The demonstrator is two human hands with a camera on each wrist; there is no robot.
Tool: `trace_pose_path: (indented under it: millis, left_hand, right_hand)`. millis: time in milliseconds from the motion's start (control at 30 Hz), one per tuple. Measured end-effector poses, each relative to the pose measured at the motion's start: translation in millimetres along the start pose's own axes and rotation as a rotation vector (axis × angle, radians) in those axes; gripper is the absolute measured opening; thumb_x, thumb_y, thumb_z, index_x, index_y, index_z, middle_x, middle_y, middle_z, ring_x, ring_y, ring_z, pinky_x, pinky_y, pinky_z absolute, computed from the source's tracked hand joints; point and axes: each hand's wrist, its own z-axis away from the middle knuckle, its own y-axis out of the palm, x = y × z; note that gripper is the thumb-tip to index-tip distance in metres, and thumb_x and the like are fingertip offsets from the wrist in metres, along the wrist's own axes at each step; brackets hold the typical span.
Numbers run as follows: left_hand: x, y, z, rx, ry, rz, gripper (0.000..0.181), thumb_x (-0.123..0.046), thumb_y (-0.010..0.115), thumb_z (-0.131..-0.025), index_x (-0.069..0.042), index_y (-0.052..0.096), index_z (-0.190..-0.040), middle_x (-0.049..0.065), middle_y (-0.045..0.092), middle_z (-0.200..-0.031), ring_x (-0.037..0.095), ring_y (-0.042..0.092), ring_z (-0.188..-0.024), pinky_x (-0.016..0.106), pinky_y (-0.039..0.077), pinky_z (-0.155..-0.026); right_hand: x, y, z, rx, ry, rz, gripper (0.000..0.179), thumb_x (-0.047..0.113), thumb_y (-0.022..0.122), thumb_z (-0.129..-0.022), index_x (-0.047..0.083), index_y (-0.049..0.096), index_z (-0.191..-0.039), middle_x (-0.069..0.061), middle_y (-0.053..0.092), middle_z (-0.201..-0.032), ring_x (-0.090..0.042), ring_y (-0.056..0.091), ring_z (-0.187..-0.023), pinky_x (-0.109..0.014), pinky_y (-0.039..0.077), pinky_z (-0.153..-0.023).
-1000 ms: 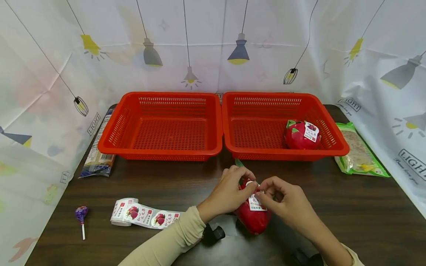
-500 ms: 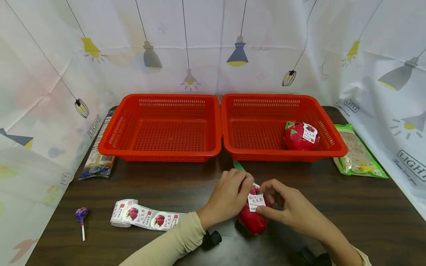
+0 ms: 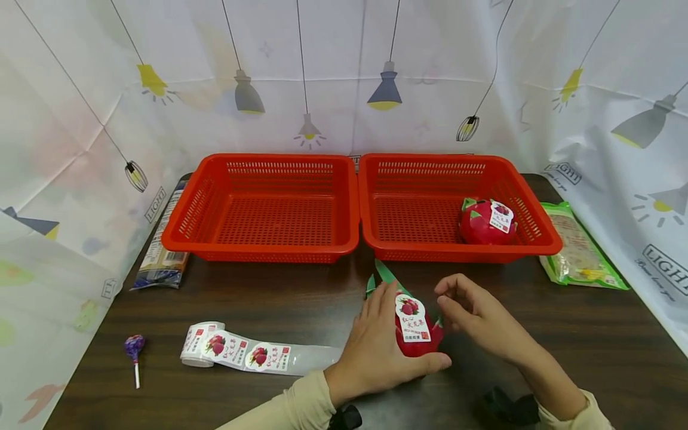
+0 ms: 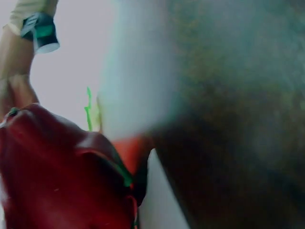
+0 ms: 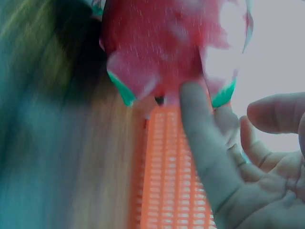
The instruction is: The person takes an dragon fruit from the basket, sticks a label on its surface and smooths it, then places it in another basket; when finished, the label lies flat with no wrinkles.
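Observation:
A red dragon fruit (image 3: 410,347) with green-tipped scales sits at the front middle of the table. On its upper side is a white label (image 3: 413,318) with a fruit picture and print. My left hand (image 3: 376,349) grips it, fingers along the left side and thumb across the near side. My right hand (image 3: 480,315) is just to the right, fingers loosely bent and holding nothing. In the left wrist view the dragon fruit (image 4: 57,176) fills the lower left; in the right wrist view the dragon fruit (image 5: 162,47) is at the top, blurred.
Two red baskets stand behind: the left basket (image 3: 260,246) and the right basket (image 3: 457,249), which holds another labelled dragon fruit (image 3: 481,226). A label roll (image 3: 201,345) and a lollipop (image 3: 134,347) lie left. Packets (image 3: 583,248) flank the baskets.
The right hand has let go of the label and drawn back to the right. My left hand has moved from the fruit's top to its side, and the fruit has tilted, its label lying flat.

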Motion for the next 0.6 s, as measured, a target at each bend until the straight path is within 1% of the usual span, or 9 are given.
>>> trace_pose_path:
  millis: [67,133,200,300,367,400,467,533,600]
  left_hand:
    - [-0.5,4.0,-0.7,-0.006,-0.023,-0.048,0.122,-0.08,0.074,-0.068,-0.026,0.017,-0.162,0.001,0.025,-0.167,0.027,0.028,-0.152,0.061,0.038,-0.109]
    - [-0.8,8.3,-1.9,-0.021,-0.033,-0.088,0.126,-0.081,0.076,-0.064,-0.027,0.018,-0.162,0.003,0.024,-0.168,0.029,0.028,-0.153,0.059,0.039,-0.106]
    - [-1.3,10.9,-3.1,-0.033,-0.038,-0.106,0.125,-0.079,0.079,-0.063,-0.027,0.022,-0.16,0.005,0.024,-0.168,0.029,0.03,-0.152,0.058,0.04,-0.103]
    - [-0.2,11.0,-3.4,-0.035,-0.049,-0.118,0.121,-0.072,0.083,-0.064,-0.023,0.026,-0.158,0.008,0.026,-0.167,0.029,0.033,-0.15,0.058,0.042,-0.1]
    - [0.7,8.4,-2.6,-0.016,-0.055,-0.115,0.118,-0.068,0.084,-0.067,-0.02,0.027,-0.158,0.009,0.03,-0.165,0.029,0.035,-0.148,0.058,0.044,-0.1]
    - [1.4,6.8,-2.2,-0.005,-0.059,-0.11,0.116,-0.065,0.084,-0.068,-0.018,0.027,-0.158,0.009,0.031,-0.164,0.028,0.036,-0.147,0.058,0.044,-0.1]
    - [2.3,2.8,-1.9,0.021,-0.059,-0.094,0.113,-0.061,0.084,-0.07,-0.018,0.028,-0.158,0.006,0.036,-0.16,0.025,0.04,-0.141,0.052,0.048,-0.098]
    - [3.0,-0.6,-2.0,0.043,-0.059,-0.071,0.109,-0.058,0.084,-0.07,-0.02,0.03,-0.156,0.0,0.041,-0.155,0.02,0.043,-0.134,0.043,0.051,-0.091]
    - [3.5,-3.4,-2.1,0.061,-0.059,-0.045,0.104,-0.055,0.085,-0.069,-0.024,0.033,-0.154,-0.003,0.045,-0.149,0.015,0.044,-0.127,0.034,0.051,-0.084]
  right_hand:
    - [-2,-11,-3.1,-0.047,0.017,0.038,0.024,0.016,0.056,-0.105,0.002,0.047,-0.123,-0.013,0.056,-0.095,-0.02,0.061,-0.071,-0.032,0.06,-0.066]
    - [-4,-32,-6.4,-0.119,0.044,0.097,0.03,0.018,0.056,-0.105,-0.001,0.045,-0.126,-0.017,0.057,-0.101,-0.017,0.063,-0.07,-0.031,0.061,-0.064]
    - [-8,-59,-9.9,-0.213,0.073,0.197,0.036,0.022,0.056,-0.105,-0.004,0.044,-0.128,-0.022,0.059,-0.107,-0.013,0.065,-0.067,-0.028,0.059,-0.062]
    - [-15,-103,-17.9,-0.346,0.148,0.338,0.047,0.032,0.055,-0.105,-0.007,0.044,-0.129,-0.028,0.059,-0.111,-0.009,0.065,-0.061,-0.025,0.056,-0.056]
    - [-21,-130,-23.6,-0.409,0.211,0.442,0.052,0.038,0.053,-0.103,-0.008,0.045,-0.128,-0.033,0.06,-0.112,-0.013,0.064,-0.064,-0.025,0.053,-0.053]
    - [-24,-141,-26.4,-0.424,0.234,0.484,0.054,0.039,0.052,-0.103,-0.009,0.046,-0.127,-0.035,0.06,-0.112,-0.016,0.064,-0.067,-0.027,0.052,-0.052]
    - [-30,-162,-30.7,-0.42,0.284,0.581,0.058,0.04,0.051,-0.102,-0.013,0.048,-0.125,-0.039,0.062,-0.112,-0.027,0.064,-0.072,-0.029,0.049,-0.051]
    - [-34,-178,-33.3,-0.375,0.334,0.675,0.063,0.042,0.051,-0.101,-0.017,0.051,-0.122,-0.039,0.064,-0.108,-0.035,0.061,-0.078,-0.031,0.046,-0.052]
    - [-38,-188,-35.8,-0.298,0.374,0.722,0.067,0.044,0.053,-0.101,-0.021,0.054,-0.118,-0.036,0.067,-0.099,-0.037,0.06,-0.077,-0.033,0.046,-0.053]
